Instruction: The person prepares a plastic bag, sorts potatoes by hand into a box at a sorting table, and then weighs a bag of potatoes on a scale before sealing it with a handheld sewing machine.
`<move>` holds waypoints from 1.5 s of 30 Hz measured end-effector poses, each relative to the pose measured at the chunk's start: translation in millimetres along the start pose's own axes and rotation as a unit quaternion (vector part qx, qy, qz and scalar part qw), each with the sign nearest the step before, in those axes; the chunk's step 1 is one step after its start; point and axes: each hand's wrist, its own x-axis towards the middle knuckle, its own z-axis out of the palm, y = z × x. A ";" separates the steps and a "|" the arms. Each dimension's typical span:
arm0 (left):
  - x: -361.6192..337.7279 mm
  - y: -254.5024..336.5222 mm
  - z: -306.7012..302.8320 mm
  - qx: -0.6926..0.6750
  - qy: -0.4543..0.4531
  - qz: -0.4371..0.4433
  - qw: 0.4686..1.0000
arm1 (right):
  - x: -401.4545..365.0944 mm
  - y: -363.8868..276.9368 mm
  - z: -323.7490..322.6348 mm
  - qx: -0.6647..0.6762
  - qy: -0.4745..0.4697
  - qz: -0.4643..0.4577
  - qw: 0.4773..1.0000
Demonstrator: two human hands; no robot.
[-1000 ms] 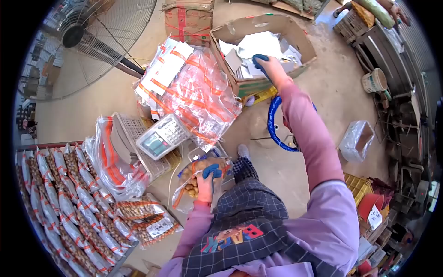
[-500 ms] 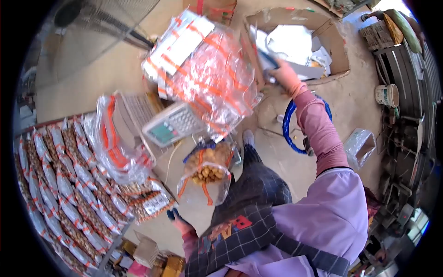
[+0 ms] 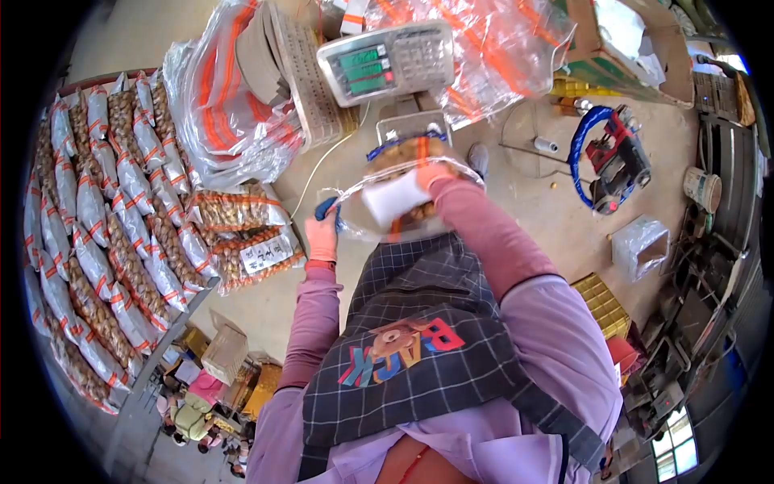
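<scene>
So: bag (image 3: 379,161) of nuts on the scale (image 3: 387,60), soft slippery film, heavy; best taken at the rim. Left grip (image 3: 322,234) pinches that rim; right grip (image 3: 429,173) holds a card (image 3: 393,202) at its mouth.

Clear nut bag (image 3: 403,153) – open; white slip (image 3: 393,202) at mouth

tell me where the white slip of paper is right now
Head view, centre: the white slip is in the right hand, against the bag of nuts just below the scale; the left hand is beside it.
</scene>
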 end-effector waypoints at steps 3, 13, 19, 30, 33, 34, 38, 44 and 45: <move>10.6 3.3 -42.8 0.189 -0.081 0.036 0.978 | -41.9 -28.6 -106.3 0.041 -0.050 0.011 0.998; 20.0 43.9 -27.3 0.550 0.002 0.108 0.828 | -289.0 129.4 -250.6 0.295 0.327 0.144 0.886; -41.0 145.4 177.9 0.604 -0.126 0.339 0.709 | -272.6 383.1 -277.0 0.229 0.483 0.458 0.710; -43.8 132.8 225.4 0.328 -0.195 0.151 0.912 | -222.8 526.3 -269.2 0.210 0.367 0.203 0.883; -57.7 136.4 228.0 0.452 -0.143 0.296 0.829 | -253.0 505.6 -297.2 0.276 0.334 0.221 0.874; -51.9 134.4 229.0 0.489 -0.163 0.273 0.812 | -265.0 496.1 -307.1 0.364 0.321 0.227 0.845; -35.0 99.1 230.6 0.447 -0.169 0.263 0.838 | -336.8 389.0 -332.7 0.370 0.267 0.240 0.857; -52.4 108.2 231.5 0.345 -0.154 0.289 0.879 | -299.6 146.4 -367.8 0.508 0.185 0.189 0.820; -53.5 106.5 229.8 0.342 -0.150 0.287 0.882 | -285.6 128.9 -363.4 0.495 0.155 0.172 0.837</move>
